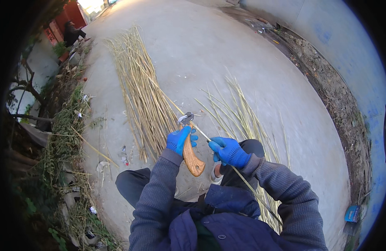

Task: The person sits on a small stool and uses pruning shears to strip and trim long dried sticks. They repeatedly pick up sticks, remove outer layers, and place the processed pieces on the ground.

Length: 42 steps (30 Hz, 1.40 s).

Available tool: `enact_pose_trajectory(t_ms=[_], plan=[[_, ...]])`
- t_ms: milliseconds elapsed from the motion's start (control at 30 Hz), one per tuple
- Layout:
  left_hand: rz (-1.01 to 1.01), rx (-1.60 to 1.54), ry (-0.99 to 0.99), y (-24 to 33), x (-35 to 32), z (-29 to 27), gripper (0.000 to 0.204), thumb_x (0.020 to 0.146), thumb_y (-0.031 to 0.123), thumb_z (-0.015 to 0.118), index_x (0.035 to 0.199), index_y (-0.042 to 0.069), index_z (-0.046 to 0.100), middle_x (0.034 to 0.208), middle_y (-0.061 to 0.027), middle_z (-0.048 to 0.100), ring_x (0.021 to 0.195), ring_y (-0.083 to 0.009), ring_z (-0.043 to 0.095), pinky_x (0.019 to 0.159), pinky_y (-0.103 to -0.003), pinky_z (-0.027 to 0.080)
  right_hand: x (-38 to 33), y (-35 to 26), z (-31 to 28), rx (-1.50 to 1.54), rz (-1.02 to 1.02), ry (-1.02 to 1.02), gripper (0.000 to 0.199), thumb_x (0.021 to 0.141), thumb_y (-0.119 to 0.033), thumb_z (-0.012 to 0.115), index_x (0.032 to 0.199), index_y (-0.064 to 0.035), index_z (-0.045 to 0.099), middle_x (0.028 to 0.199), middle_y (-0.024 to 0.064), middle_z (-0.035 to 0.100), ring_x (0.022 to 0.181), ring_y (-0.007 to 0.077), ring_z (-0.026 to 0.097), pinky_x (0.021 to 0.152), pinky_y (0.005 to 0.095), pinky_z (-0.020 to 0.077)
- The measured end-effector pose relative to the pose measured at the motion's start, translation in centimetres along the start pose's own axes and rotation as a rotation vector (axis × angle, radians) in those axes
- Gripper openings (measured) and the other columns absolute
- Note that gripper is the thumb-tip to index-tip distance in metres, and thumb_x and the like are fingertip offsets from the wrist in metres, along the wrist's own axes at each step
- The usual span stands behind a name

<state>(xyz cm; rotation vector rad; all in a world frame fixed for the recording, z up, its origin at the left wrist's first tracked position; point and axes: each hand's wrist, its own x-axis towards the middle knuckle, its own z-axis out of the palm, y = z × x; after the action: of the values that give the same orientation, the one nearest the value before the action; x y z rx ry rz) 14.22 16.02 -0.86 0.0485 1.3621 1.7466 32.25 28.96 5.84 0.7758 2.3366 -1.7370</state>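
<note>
Mid-frame, my left hand [179, 141] grips pruning shears [193, 158], my right hand [229, 151] a stalk [202, 132]: apparently trimming, next needing a steady squeeze.

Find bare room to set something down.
Concrete is bare between the right stalk pile and dirt strip, mostly bare between that pile's tips and the left stalk pile. Crowded: around the wooden-handled cutter, the left weeds.
</note>
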Motion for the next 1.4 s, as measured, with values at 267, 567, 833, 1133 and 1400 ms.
enact_pose_trajectory(t_ms=[267, 567, 833, 1133, 1400], plan=[[0.231, -0.043, 0.202, 8.7, 5.4, -14.6, 0.051, 0.089, 0.034, 0.066, 0.126, 0.000, 0.056, 0.110, -0.0133, 0.064, 0.096, -0.0215, 0.063, 0.079, -0.033, 0.054, -15.7, 7.1, -4.2, -0.491, -0.391, 0.053, 0.015, 0.089, -0.015, 0.064, 0.102, -0.0069, 0.066, 0.063, 0.0147, 0.059, 0.053, 0.0291, 0.061, 0.049, 0.0388, 0.0472], [0.336, -0.033, 0.221, 10.8, 5.0, -14.9, 0.041, 0.091, 0.026, 0.066, 0.121, -0.001, 0.058, 0.103, -0.0132, 0.066, 0.078, -0.0208, 0.065, 0.064, -0.030, 0.057, -26.2, 13.9, -7.4, -0.665, -0.261, 0.186, 0.029, 0.082, -0.010, 0.069, 0.110, -0.0040, 0.064, 0.069, 0.0107, 0.064, 0.058, 0.0270, 0.062, 0.056, 0.0374, 0.0486], [0.152, 0.037, 0.106, 5.3, -0.6, -3.4, 0.041, 0.091, 0.027, 0.066, 0.116, -0.004, 0.060, 0.093, -0.0160, 0.068, 0.074, -0.0237, 0.068, 0.059, -0.032, 0.058, -8.4, 2.0, -3.4, -0.083, -0.076, -0.054, 0.041, 0.097, -0.026, 0.056, 0.133, -0.0081, 0.052, 0.084, 0.0098, 0.070, 0.066, 0.0159, 0.067, 0.065, 0.0300, 0.0538], [0.079, -0.011, -0.037, -0.8, -4.2, 0.8, 0.039, 0.091, 0.028, 0.066, 0.116, -0.003, 0.061, 0.098, -0.0149, 0.069, 0.071, -0.0228, 0.068, 0.060, -0.033, 0.057, 0.5, 1.0, 1.2, -0.542, -0.542, 0.193, 0.015, 0.094, -0.022, 0.054, 0.100, -0.0083, 0.057, 0.064, 0.0116, 0.060, 0.055, 0.0274, 0.061, 0.053, 0.0387, 0.0483], [0.288, -0.089, 0.236, 8.1, 2.5, -17.1, 0.054, 0.089, 0.034, 0.066, 0.130, 0.002, 0.053, 0.115, -0.0120, 0.063, 0.095, -0.0214, 0.063, 0.078, -0.033, 0.054, -14.0, 5.9, -7.2, -0.994, -0.727, 0.112, 0.018, 0.078, -0.009, 0.066, 0.094, -0.0050, 0.058, 0.062, 0.0046, 0.052, 0.051, 0.0251, 0.053, 0.053, 0.0374, 0.0429]])
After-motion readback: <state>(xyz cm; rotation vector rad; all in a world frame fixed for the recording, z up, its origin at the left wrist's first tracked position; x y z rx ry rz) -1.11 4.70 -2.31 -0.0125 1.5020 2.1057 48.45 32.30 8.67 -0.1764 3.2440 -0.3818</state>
